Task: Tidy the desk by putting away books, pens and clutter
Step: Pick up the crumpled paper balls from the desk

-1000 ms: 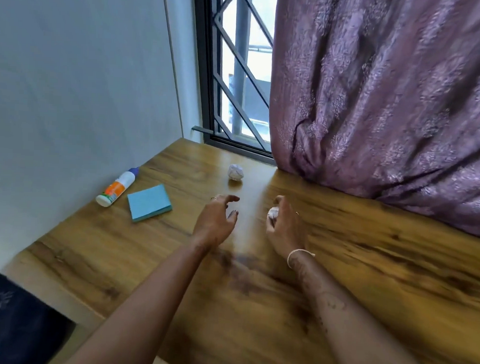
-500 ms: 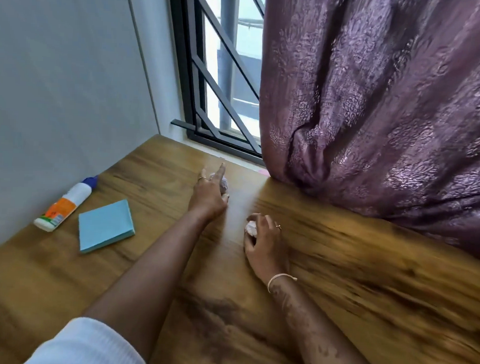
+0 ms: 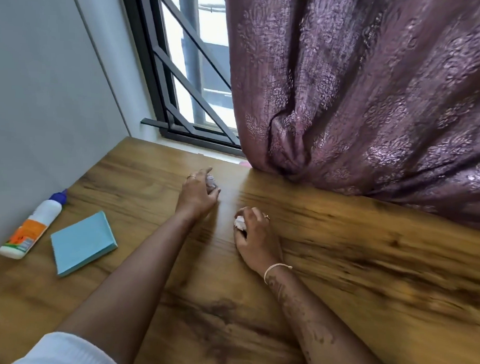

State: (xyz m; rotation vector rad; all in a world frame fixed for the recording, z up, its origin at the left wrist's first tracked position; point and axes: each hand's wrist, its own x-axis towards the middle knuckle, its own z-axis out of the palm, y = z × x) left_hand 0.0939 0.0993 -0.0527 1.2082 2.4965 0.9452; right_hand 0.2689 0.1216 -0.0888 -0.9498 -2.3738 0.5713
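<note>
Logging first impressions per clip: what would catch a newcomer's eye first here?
Both hands at mid-desk: the left hand grips the far paper ball, the right hand the near paper ball. A purple curtain spills onto the desk behind them; a glue bottle and blue note pad lie left, near the wall.

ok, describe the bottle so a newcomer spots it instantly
Start at the wooden desk, along the grey wall on its left. The bottle lies on its side there, beside the blue notepad. Only it is white, with orange label and blue cap.
</note>
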